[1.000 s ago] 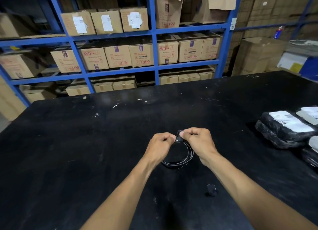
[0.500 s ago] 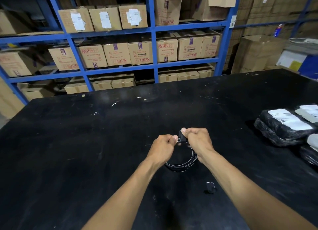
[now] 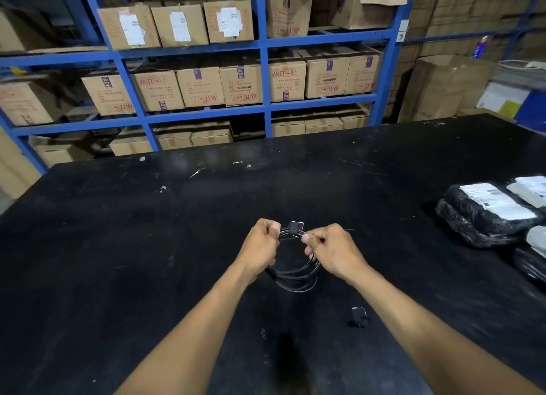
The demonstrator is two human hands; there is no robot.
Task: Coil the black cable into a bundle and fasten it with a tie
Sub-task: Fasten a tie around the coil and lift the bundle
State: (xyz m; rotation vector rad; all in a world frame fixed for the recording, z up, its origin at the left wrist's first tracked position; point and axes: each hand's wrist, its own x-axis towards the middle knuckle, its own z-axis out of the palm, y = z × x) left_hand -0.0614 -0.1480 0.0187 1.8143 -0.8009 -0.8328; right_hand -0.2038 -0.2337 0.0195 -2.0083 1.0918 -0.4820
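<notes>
The coiled black cable (image 3: 295,272) hangs between both hands just above the black table (image 3: 118,247), a little toward 6 o'clock from the table's middle. The left hand (image 3: 260,247) pinches the top of the coil from the 9 o'clock side, and its fingers (image 3: 275,226) are closed tight on the strands. The right hand (image 3: 334,253) is closed too. It holds the coil from the 3 o'clock side and seems to pinch a thin tie (image 3: 344,230), whose fine tail sticks out toward 3 o'clock. Between the two hands, at 12 o'clock of the coil, sits a small dark block (image 3: 295,227), probably a plug or a tie head. I cannot tell which.

The main risk, I think, is that the loops spring apart. The lower turns at 6 o'clock already spread a little, so if one hand loosens to pull the tie, a loop can slip out and the bundle becomes untidy. The tie is very thin and hard to see against the black table, so its end can escape from the fingers. Pulling too strongly could bend the cable sharply near the block.

A second small dark piece (image 3: 359,316) lies on the table at 5 o'clock of the coil. Wrapped black parcels (image 3: 484,214) lie well apart at 3 o'clock.
</notes>
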